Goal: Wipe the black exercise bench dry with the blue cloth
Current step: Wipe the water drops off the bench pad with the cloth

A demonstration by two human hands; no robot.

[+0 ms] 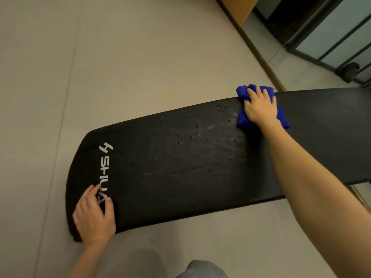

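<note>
Cloth [243, 119] at bench's [180, 189] far edge lies under flat right hand [260, 110]; left hand [94, 217] rests open on rounded end.

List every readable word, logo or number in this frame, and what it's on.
"SHUA": white letters on the black bench, near its rounded end; the left hand overlaps the final A.
A white slanted logo mark beside the S: a symbol, no letters.
No label shows on the blue cloth under the right hand.
Nothing else is readable.
</note>
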